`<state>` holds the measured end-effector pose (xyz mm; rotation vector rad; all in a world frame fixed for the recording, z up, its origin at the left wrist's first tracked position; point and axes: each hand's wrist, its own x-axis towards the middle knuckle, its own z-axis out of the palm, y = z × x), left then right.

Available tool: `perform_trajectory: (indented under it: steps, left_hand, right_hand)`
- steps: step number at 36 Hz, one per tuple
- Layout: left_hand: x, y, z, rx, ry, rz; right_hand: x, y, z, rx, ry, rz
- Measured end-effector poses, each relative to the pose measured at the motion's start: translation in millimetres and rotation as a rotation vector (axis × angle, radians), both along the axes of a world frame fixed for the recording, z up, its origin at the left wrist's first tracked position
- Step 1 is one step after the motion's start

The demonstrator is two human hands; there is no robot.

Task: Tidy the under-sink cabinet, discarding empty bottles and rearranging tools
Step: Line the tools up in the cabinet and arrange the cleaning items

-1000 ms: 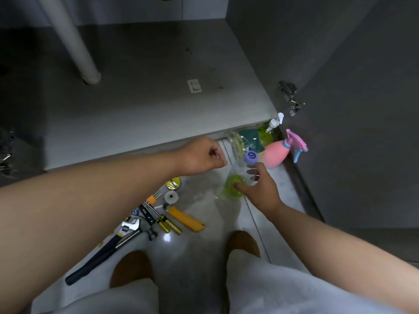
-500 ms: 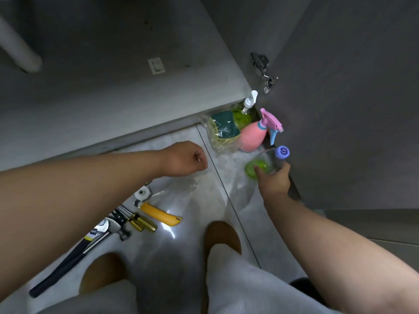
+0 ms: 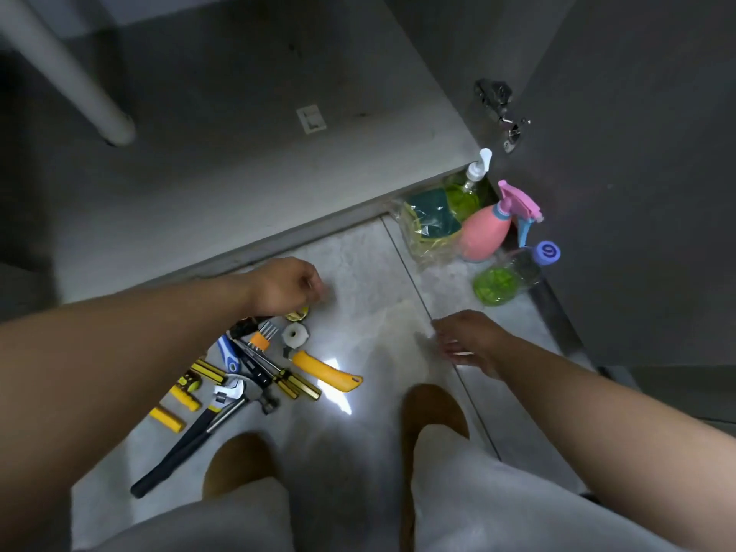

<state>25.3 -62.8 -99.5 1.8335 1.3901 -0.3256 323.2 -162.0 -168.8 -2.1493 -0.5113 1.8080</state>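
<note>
A clear bottle with a green base and a blue cap (image 3: 509, 274) lies on the floor tiles beside the open cabinet door. Behind it stand a pink spray bottle (image 3: 484, 233), a green pump bottle (image 3: 464, 193) and a bag of sponges (image 3: 428, 227). My right hand (image 3: 468, 340) hovers over the floor with relaxed fingers, well short of the bottle and holding nothing. My left hand (image 3: 284, 286) hangs with fingers curled in a loose fist above a heap of tools (image 3: 247, 368): a yellow utility knife (image 3: 324, 370), an adjustable wrench, screwdrivers, pliers.
The cabinet floor (image 3: 223, 161) lies bare ahead, with a white drain pipe (image 3: 59, 69) at its left. The open grey door (image 3: 637, 173) with its hinge (image 3: 502, 113) stands at the right. My knees and brown slippers fill the bottom of the view.
My right hand has let go of the blue-capped bottle, left it by the door and drawn back toward me. My left hand stays over the tools.
</note>
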Motion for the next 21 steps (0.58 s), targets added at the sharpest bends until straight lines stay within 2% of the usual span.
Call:
perform_trajectory:
  steps: [3,8,11,16,21]
  left_hand:
    - [-33.8,0.3,3.3,0.011,0.082,0.028]
    - [-74.7,-3.8,-2.6,0.025,0.206,0.037]
    - [-91.9,-10.1,-19.4,0.044,0.217,0.036]
    - [-114.4,-32.8,-57.8,0.069,0.209,0.124]
    - [-112.9,-47.9,-85.3,0.166,0.197,0.123]
  right_hand:
    - [-27.3,8.2,6.3,0.087,0.001,0.258]
    - [-74.7,26.9,9.9,0.185,-0.028,0.562]
    - [-98.9,33.4,6.2,0.288,-0.048,0.776]
    - [-130.0,48.8,-0.2,0.424,-0.183,1.262]
    - [-143.6,77.0,1.0,0.538,-0.212,1.541]
